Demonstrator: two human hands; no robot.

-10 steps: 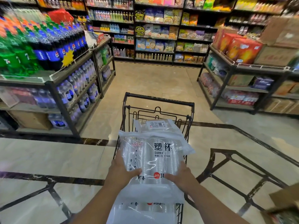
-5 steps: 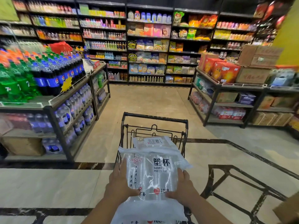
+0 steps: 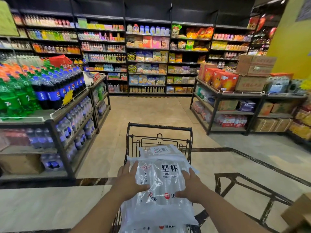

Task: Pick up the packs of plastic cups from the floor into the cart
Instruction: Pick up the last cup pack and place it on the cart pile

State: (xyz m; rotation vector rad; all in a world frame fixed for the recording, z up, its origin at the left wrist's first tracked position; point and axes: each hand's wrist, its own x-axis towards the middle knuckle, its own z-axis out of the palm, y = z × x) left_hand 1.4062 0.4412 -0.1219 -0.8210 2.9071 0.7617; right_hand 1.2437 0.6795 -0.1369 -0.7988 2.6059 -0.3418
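A clear pack of plastic cups (image 3: pixel 165 179) with black lettering lies on top of the black wire cart (image 3: pixel 159 130) straight ahead of me. My left hand (image 3: pixel 130 181) grips its left side and my right hand (image 3: pixel 191 185) grips its right side. A second pack (image 3: pixel 159 150) rests just beyond it in the cart, and a third pack (image 3: pixel 156 228) shows below the held one at the bottom edge. The cart's basket is mostly hidden under the packs.
A low shelf unit of soda and water bottles (image 3: pixel 50 101) stands on the left. Another rack with orange and brown boxes (image 3: pixel 235 88) stands on the right. Tall stocked shelves (image 3: pixel 148 56) line the back wall. A cardboard box corner (image 3: pixel 299 214) sits at the lower right.
The view has tilted upward, showing more of the back shelves. Both hands have stayed on the pack's sides, and the pack has settled a little lower onto the cart.
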